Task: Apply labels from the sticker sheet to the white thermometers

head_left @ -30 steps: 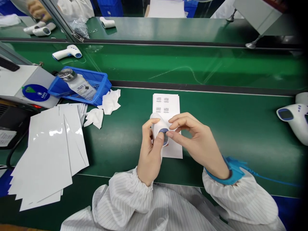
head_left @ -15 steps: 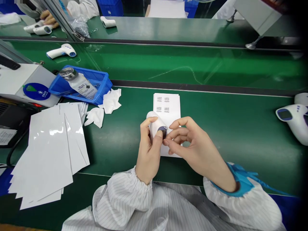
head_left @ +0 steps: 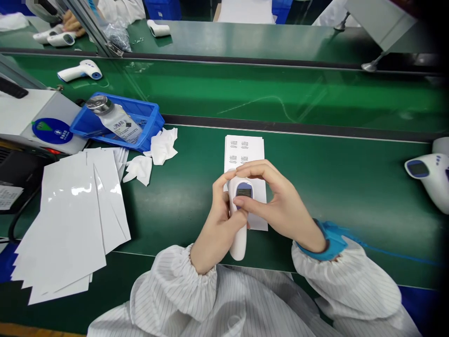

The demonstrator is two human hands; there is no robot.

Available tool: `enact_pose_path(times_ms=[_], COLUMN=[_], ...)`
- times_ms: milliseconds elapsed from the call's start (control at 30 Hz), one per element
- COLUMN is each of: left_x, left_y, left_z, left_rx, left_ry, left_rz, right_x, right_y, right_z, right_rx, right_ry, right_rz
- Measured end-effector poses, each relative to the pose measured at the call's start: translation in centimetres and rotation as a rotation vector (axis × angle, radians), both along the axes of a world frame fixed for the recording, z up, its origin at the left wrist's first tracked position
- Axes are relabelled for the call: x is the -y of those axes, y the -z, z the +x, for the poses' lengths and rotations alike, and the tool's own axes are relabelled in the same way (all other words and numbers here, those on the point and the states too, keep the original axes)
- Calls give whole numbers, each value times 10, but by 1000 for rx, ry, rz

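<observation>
A white infrared thermometer (head_left: 239, 244) is between my hands, its blue-edged display facing up and its handle pointing toward me. My left hand (head_left: 221, 222) is closed around its left side. My right hand (head_left: 277, 199) grips the head from the right, with fingers over the top end and the thumb beside the display. Beneath the thermometer lies a small stack of label sheets (head_left: 258, 187) with printed blocks of text; my hands cover part of it. A blue strap (head_left: 326, 241) circles my right wrist.
At left are white sheets (head_left: 70, 220), crumpled tissues (head_left: 163, 147), a blue bin (head_left: 147, 114) holding a metal-capped bottle (head_left: 121, 122), and a white machine (head_left: 52, 117). Another thermometer (head_left: 82, 71) lies on the green belt (head_left: 196, 86). At right sits a further thermometer (head_left: 426, 173). A co-worker's hand (head_left: 72, 23) shows behind.
The thermometer has turned so its display faces up and its handle shows below. My right hand has moved from the display edge to hold the head. The thermometer on the belt has shifted left.
</observation>
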State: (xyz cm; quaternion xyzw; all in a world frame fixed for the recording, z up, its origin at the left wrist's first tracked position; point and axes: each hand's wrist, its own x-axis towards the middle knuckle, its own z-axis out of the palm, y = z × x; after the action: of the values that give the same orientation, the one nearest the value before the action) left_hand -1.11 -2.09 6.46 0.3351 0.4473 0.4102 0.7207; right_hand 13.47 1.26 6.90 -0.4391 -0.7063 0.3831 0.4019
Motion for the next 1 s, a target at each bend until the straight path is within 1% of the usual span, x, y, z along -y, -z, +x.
enact_pose_path(times_ms=[167, 267, 333, 433, 533, 600, 700, 800, 867, 1000], left_x=[4, 5, 5, 3, 2, 2, 1, 0, -1, -2], left_y=[0, -1, -1, -1, 0, 0, 1, -1, -2, -4], left_z=[1, 1, 1, 0, -2, -2, -2, -3, -3, -4], left_rx=[10, 16, 7, -9, 2, 18, 24, 25, 32, 36], left_ry=[-3, -5, -21, -23, 1, 10, 16, 40, 51, 61], left_rz=[-13, 6, 17, 13, -14, -24, -9, 3, 11, 3], right_x=[3, 6, 7, 8, 10, 10, 10, 7, 5, 3], right_y=[-1, -2, -2, 1, 6, 9, 10, 7, 4, 1], right_z=[-3, -3, -3, -4, -5, -5, -4, -2, 0, 3], right_rx=[-5, -19, -41, -138, -300, -370, -389, -391, -394, -354], right_ry=[95, 139, 146, 111, 5, -74, -128, -131, -109, 39], right_rz=[104, 103, 55, -74, -242, -334, -383, -398, -419, -386])
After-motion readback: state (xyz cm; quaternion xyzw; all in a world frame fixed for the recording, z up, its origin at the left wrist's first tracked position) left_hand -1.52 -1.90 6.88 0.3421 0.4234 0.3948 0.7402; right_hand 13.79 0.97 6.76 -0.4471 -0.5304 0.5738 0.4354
